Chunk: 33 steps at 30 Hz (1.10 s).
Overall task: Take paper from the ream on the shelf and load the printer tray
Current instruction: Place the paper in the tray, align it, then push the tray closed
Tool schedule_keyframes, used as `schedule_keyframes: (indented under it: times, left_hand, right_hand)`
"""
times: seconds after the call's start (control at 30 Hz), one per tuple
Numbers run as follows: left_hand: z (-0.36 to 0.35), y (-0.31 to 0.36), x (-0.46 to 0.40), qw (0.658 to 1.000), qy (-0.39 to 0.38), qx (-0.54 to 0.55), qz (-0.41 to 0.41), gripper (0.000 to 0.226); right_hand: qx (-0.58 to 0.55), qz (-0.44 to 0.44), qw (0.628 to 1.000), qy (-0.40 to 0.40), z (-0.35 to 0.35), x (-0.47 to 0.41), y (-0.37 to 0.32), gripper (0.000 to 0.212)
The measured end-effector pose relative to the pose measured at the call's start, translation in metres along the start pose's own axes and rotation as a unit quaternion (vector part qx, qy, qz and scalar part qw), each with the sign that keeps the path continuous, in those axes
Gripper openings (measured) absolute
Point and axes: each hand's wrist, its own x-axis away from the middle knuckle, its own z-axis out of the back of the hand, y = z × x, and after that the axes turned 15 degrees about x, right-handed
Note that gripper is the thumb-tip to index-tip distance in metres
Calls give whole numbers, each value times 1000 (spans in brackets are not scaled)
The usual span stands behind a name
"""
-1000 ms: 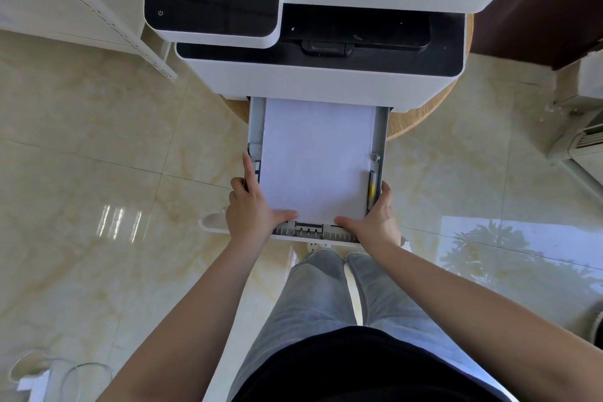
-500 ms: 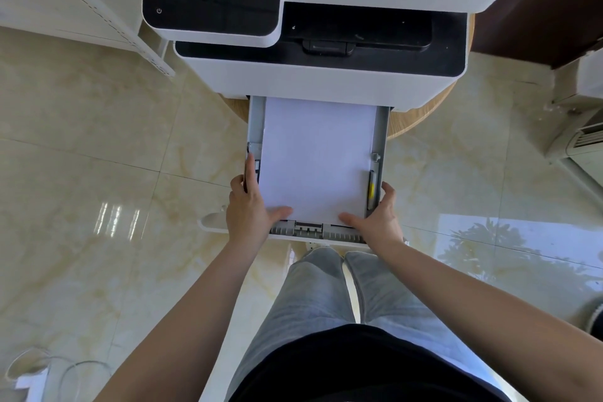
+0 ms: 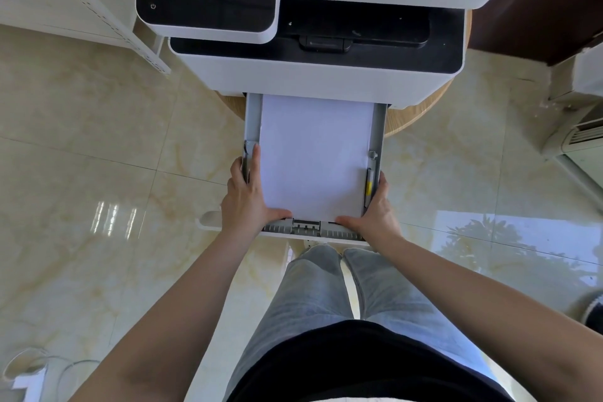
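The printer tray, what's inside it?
A stack of white paper lies flat inside the pulled-out printer tray. The left hand and right hand rest at its near corners. The tray floor is covered, and its far end is hidden inside the printer.

This looks like an office corner or home workroom: a white multifunction printer [image 3: 313, 26] sits on a round wooden table [image 3: 421, 114] over glossy marbled floor tiles [image 3: 98, 173], with a white perforated shelf upright [image 3: 98, 10] at left and an air-conditioning unit [image 3: 584, 140] at right.
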Motion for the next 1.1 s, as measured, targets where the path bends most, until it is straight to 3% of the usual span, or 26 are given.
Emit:
schedule_keyframes:
  times: [0.13,0.27,0.5,0.67,0.83,0.93,1.03,1.1]
  left_hand:
    - [3,-1,-8,994,6,108,-10,114]
    - [6,17,-39,967,90,238,9,60]
    - [-4,34,-71,897,246,362,58,29]
    - [-8,36,-80,857,261,434,96,30]
    - [-7,32,-75,890,223,390,84,41]
    - [-1,31,-66,911,189,361,59,50]
    - [3,19,-40,937,147,318,-8,88]
    - [2,5,-22,954,101,282,13,121]
  right_hand:
    - [-114,13,992,59,12,-4,-1,107]
    - [-165,52,976,132,35,-29,-20,72]
    - [-144,59,974,164,36,-51,-40,60]
    - [-221,29,964,146,31,-54,-50,59]
    - [-216,42,965,142,32,-53,-44,63]
    - [-184,68,973,121,34,-47,-41,78]
    - [-159,84,978,103,31,-32,-32,112]
    - [-117,65,988,81,20,-17,-23,129]
